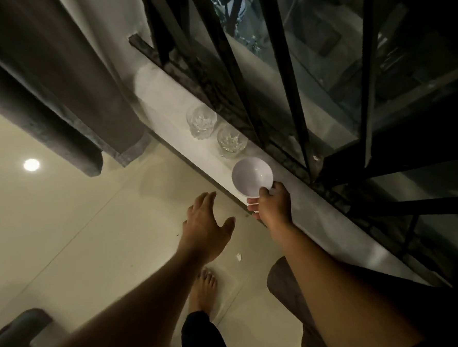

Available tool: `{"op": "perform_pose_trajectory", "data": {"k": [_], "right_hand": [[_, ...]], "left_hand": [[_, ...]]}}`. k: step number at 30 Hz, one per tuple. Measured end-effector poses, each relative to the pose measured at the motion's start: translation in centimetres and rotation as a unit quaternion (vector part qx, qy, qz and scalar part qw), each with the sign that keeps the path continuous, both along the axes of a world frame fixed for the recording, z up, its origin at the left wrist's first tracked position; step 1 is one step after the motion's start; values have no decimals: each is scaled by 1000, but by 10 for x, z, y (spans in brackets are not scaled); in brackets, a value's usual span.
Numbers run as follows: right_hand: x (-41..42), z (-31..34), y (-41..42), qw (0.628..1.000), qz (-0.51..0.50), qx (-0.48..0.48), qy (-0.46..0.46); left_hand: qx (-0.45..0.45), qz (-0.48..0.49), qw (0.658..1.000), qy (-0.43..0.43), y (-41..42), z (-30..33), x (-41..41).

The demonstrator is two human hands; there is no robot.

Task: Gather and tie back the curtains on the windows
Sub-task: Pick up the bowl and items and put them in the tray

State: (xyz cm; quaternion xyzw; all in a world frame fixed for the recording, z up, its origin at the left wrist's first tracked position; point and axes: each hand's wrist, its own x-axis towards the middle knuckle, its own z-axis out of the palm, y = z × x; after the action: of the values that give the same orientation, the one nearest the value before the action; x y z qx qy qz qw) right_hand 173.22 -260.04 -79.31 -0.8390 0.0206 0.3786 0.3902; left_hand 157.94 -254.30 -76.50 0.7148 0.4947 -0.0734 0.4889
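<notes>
My right hand (pixel 274 202) grips the white bowl (pixel 251 176) on the windowsill (pixel 164 102) beside two glasses (pixel 202 120), my left hand (pixel 207 228) spread loose, holding nothing, the grey curtain (pixel 64 84) hanging apart

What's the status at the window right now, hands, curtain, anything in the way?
Right hand pinching white bowl on sill. Left hand open, empty. Curtain hanging loose, untouched. Two glasses beside bowl.

Person: both forearms bare, no sleeves visible; left hand (pixel 207 225) and right hand (pixel 274 202) without rings or watch; dark trouser leg (pixel 203 338); bare foot (pixel 204 287).
</notes>
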Motion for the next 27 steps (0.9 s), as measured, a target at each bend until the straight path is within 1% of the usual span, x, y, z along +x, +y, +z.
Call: {"op": "perform_pose_trajectory", "data": {"k": [2,7,12,15,19,22,25,27], "right_hand": [[-17,15,0,999,32,-8,-9],[-81,65,14,991,129,16,-20],[-178,118,25,963,264,48,-32],[-256,148,27,938,339,68,-38],[-358,180,21,892,440,99,-41],[-423,196,16,861,493,118,-26],[-489,212,10,821,556,131,-12],[-523,219,5,803,580,136,-7]], "left_hand": [[15,8,1000,9,1,12,-19],[50,85,995,17,0,57,-104],[94,188,977,22,-19,117,-213],[120,272,954,34,-43,158,-288],[146,352,923,45,-84,197,-375],[154,404,900,54,-110,217,-424],[162,466,868,65,-138,234,-472],[167,497,848,74,-155,240,-494]]}}
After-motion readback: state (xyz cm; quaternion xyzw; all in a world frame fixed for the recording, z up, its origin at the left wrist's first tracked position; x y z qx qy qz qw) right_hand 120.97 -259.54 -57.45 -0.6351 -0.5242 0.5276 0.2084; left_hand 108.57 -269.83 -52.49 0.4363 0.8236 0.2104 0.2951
